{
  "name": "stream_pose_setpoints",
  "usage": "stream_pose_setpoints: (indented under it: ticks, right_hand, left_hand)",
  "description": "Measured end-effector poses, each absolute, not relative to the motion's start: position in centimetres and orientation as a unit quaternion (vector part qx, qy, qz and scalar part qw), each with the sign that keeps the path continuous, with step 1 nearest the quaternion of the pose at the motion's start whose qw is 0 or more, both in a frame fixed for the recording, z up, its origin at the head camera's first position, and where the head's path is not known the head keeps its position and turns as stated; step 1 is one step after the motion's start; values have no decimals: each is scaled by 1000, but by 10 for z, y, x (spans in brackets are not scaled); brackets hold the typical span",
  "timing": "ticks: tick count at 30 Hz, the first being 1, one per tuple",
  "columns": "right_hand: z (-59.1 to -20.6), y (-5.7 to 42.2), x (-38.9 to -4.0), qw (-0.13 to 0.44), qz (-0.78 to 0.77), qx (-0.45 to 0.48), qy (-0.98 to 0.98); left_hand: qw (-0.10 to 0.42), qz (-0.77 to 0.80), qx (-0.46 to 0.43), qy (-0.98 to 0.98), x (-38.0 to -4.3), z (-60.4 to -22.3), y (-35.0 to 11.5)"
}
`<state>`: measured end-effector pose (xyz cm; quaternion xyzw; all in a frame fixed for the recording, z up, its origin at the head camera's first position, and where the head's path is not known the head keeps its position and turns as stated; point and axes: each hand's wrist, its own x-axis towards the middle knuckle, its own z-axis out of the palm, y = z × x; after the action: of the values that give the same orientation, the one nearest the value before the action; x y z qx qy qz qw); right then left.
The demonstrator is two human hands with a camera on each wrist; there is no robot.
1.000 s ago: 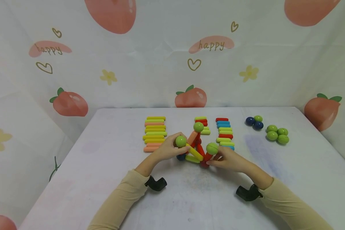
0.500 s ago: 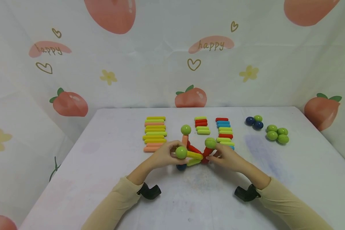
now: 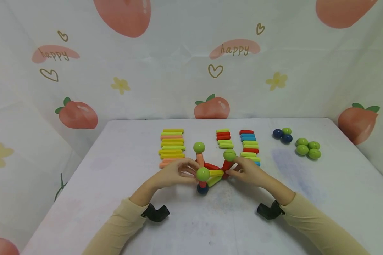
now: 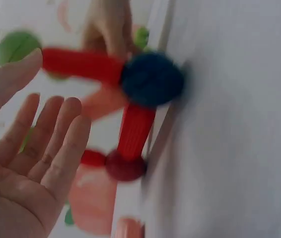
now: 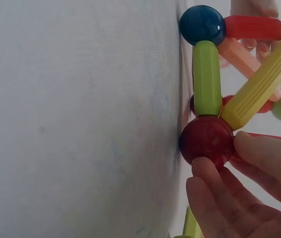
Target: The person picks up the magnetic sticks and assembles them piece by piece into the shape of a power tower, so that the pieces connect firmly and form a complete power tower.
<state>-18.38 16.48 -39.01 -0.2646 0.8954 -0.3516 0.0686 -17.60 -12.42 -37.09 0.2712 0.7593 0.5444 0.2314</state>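
Note:
A frame of magnetic rods and balls stands on the table in front of me. Its upright red rods carry green balls (image 3: 203, 174), and a dark blue ball (image 5: 202, 25) and a dark red ball (image 5: 207, 141) form lower corners. A yellow rod (image 5: 262, 84) slants above a lime rod (image 5: 207, 78) between them. With thumb and fingertips, my right hand (image 3: 250, 172) pinches the dark red ball. My left hand (image 3: 172, 173) is at the frame's left side, fingers extended, its thumb by a red rod (image 4: 81, 64) and green ball; contact is unclear.
Behind the left hand lies a column of yellow, lime and peach rods (image 3: 172, 145). Two shorter columns, including blue rods (image 3: 248, 137) and red rods (image 3: 222, 135), lie behind the frame. Loose green balls (image 3: 307, 148) and dark blue balls (image 3: 282, 136) sit at the back right.
The frame has turned, its far green ball swinging left and its near left corner coming towards me. My left hand has moved left and loosened; the right shifted slightly left with its corner.

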Motion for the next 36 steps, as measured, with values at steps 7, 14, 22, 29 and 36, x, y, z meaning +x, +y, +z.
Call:
stream_pose_setpoints:
  ticks: [7,14,22,29,36]
  right_hand:
    - [-388,167,-183,81,-352,-279,890]
    - [-388,166,-184,80,-354,-288,886]
    - [-389,167,-184,78,-361,-291,882]
    - [-390,168,-185,78,-362,-293,881]
    - [-389,167,-183,84,-364,-283,883]
  left_hand:
    - [164,460,231,841,-203,-376,-161]
    - [123,390,240,881,-207,-384,-166]
    - [59,267,221,936,-208,-384,-152]
    - [60,217,244,943,-205,-376,-144]
    - [-27,379,261,888,-202,-336,-140]
